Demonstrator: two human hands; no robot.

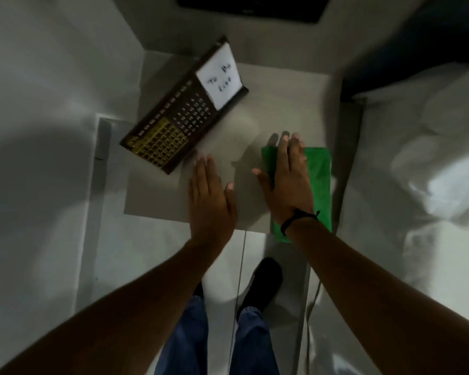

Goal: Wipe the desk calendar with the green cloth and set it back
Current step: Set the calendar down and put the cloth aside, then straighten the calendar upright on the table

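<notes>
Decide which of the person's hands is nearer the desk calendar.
Left. The left hand lies flat just below the desk calendar; the right hand rests on the green cloth, farther right.

Green cloth (317,180); dark brown calendar (179,115) with gold grid.

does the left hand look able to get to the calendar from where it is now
Probably yes. The left hand is open and flat over the small table, just short of the calendar's near corner. Only bare tabletop lies between them. The right hand is off to the side on the green cloth.
</notes>
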